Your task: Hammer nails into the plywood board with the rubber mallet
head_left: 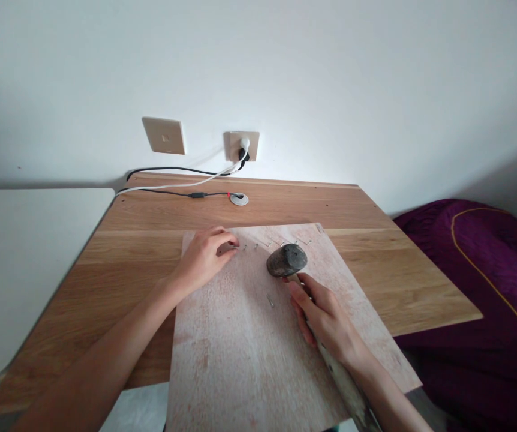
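A pale, worn plywood board (240,348) lies on a wooden desk (141,264) and overhangs its front edge. My right hand (325,318) is wrapped round the handle of a hammer (286,260), whose dark head rests on the board. My left hand (205,255) pinches a small nail (236,246) upright near the board's far edge. A row of several small nails (280,243) stands along that far edge to the right of my fingers. One loose nail (270,300) lies flat on the board, just left of my right hand.
A wall socket (243,146) with white and black cables (182,183) running over the desk's back edge. A round cable grommet (239,199) sits in the desktop. A white surface (24,258) adjoins the desk on the left; a purple cushion (478,288) lies on the right.
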Tool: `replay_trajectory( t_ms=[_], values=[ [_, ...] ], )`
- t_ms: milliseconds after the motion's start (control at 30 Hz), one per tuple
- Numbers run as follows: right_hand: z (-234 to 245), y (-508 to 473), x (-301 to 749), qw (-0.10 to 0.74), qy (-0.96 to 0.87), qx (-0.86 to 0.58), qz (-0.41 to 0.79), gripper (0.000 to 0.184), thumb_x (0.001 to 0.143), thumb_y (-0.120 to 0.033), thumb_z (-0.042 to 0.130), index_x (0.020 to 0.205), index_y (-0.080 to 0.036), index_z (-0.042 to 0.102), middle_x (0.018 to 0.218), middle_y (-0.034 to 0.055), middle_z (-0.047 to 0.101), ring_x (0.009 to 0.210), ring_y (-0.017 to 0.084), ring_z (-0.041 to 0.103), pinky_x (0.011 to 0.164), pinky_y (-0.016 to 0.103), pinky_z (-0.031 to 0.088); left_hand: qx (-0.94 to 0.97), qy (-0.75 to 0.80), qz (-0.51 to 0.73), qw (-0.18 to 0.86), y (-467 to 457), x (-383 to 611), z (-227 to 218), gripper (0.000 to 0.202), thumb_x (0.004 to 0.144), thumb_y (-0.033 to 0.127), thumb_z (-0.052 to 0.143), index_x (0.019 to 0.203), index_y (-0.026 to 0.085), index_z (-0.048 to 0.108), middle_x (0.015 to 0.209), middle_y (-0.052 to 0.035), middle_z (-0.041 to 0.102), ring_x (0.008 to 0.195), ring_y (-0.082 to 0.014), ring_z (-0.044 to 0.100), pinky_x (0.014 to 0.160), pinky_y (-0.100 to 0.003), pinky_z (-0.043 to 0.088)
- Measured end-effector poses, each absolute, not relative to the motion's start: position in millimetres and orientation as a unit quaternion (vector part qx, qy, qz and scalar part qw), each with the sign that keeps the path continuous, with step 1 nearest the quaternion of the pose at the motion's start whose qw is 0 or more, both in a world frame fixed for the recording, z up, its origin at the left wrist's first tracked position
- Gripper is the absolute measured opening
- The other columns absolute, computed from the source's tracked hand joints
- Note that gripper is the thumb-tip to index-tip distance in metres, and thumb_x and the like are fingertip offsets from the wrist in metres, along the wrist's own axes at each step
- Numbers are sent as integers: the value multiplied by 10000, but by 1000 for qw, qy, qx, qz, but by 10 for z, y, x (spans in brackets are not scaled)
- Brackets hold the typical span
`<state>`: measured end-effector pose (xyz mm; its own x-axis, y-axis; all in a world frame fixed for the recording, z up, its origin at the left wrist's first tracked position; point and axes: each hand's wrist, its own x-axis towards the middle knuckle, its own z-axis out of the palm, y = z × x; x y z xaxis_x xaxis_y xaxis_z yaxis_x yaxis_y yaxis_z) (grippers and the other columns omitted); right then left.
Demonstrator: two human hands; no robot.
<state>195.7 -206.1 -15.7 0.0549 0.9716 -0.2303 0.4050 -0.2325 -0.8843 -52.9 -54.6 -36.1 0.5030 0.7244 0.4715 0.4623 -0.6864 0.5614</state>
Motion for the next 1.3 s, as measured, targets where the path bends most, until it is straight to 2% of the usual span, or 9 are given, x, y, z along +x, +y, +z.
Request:
replay_trajectory(
  t_ms=[100,267,400,567,633,733,833,1000,1300],
  values=[
    [-165,-2067,1957,324,-528,-648,443,429,1070,-648,487,911,-252,529,536,-87,516,322,102,475,368,234,308,846,359,345,193,-535,-532,-387,134,906,75,759,908,208,743,902,-14,788,849,-200,737,799,-341,555],
    [-143,-2071,1950,320,-534,-650,436,421,1070,-646,473,935,-251,532,508,-97,497,326,112,478,375,237,337,831,371,357,213,-536,-530,-407,254,888,40,762,1069,215,733,938,-11,825,880,-209,785,868,-370,588],
    [-95,-2057,1932,301,-548,-657,421,408,1059,-621,477,899,-250,529,502,-94,500,328,113,494,388,238,360,829,379,351,215,-538,-526,-413,307,880,29,775,1114,217,711,920,-6,829,899,-224,797,904,-400,586],
    [129,-1912,1800,282,-573,-652,409,359,1057,-544,460,846,-255,492,492,-105,469,328,96,486,385,216,344,831,393,339,202,-544,-517,-424,328,885,30,761,1145,224,715,952,-17,830,979,-259,798,987,-465,563],
    [258,-1810,1714,283,-587,-641,407,322,1058,-505,462,857,-255,487,482,-117,451,319,86,470,378,203,324,829,389,342,213,-546,-527,-430,373,899,43,736,1221,230,706,978,-22,828,1019,-266,793,1018,-478,558],
    [397,-1641,1593,298,-608,-612,408,298,1065,-471,461,859,-257,481,480,-119,448,317,84,474,360,192,291,826,367,352,241,-540,-560,-451,561,909,98,730,1431,253,601,1156,-53,810,1157,-279,757,1088,-511,542],
    [406,-1493,1512,297,-628,-596,402,284,1076,-444,466,862,-258,486,499,-109,472,331,91,511,354,186,309,824,350,375,238,-525,-588,-489,784,844,192,829,1544,274,488,1450,-126,677,1352,-331,650,1161,-567,502],
    [293,-1374,1431,233,-646,-608,398,262,1077,-351,463,832,-260,477,507,-92,504,332,104,540,352,192,352,821,338,393,240,-518,-582,-522,919,783,193,866,1583,301,427,1491,-138,599,1407,-342,596,1188,-551,500],
    [295,-1365,1357,233,-654,-611,381,268,1089,-380,471,848,-264,492,472,-94,499,327,117,532,382,215,364,818,357,379,242,-548,-559,-492,860,785,180,869,1533,291,460,1475,-139,600,1414,-365,586,1189,-570,494]
  ],
)
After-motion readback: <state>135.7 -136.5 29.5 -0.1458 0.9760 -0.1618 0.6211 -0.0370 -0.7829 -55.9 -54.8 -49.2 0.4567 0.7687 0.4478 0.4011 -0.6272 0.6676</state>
